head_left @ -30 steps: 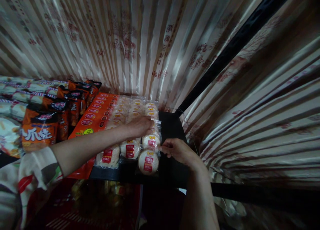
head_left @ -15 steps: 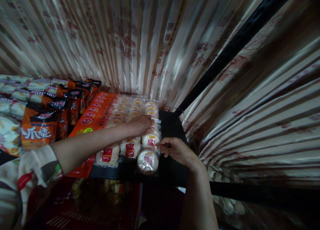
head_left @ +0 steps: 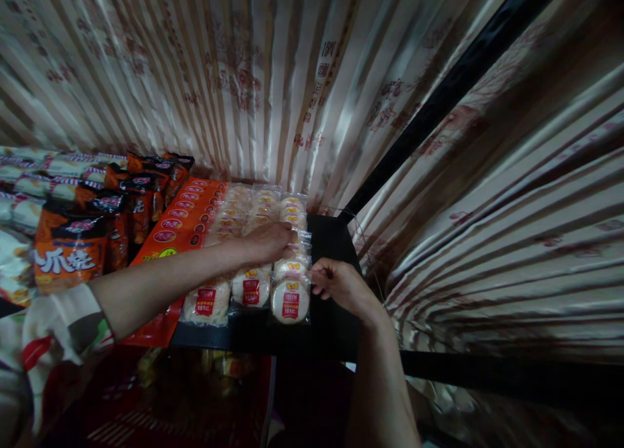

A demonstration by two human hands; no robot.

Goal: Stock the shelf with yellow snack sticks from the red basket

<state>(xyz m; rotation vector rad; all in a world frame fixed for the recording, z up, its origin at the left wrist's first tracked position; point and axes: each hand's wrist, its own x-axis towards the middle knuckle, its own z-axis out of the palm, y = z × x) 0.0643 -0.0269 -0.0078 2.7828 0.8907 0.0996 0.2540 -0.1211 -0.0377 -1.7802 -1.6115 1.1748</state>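
Observation:
My left hand (head_left: 273, 242) reaches over the right-hand row of clear-wrapped round cakes, its fingers closed at the wrapper edge of one partway back. Its fingertips are partly hidden. At the right side of the same row, my right hand (head_left: 340, 287) has thumb and fingers pinched together at the edge of the front packaged round cake (head_left: 289, 303). That cake is pale and flat with a red label, and leans against the one behind. Two more rows of packaged cakes stand to the left, a middle row (head_left: 250, 290) and a left row (head_left: 207, 303).
An orange printed sheet (head_left: 168, 230) lies left of the cakes, beside orange snack bags (head_left: 73, 250) and white packs (head_left: 24, 210). All stand on a black shelf (head_left: 331, 331). A black post (head_left: 419, 129) slants before a pleated curtain (head_left: 273, 77). Below sits a red container (head_left: 195, 422).
The front cake in the right-hand row has moved back and tilted up against the one behind it. My right hand has stayed beside it; my left hand has barely moved.

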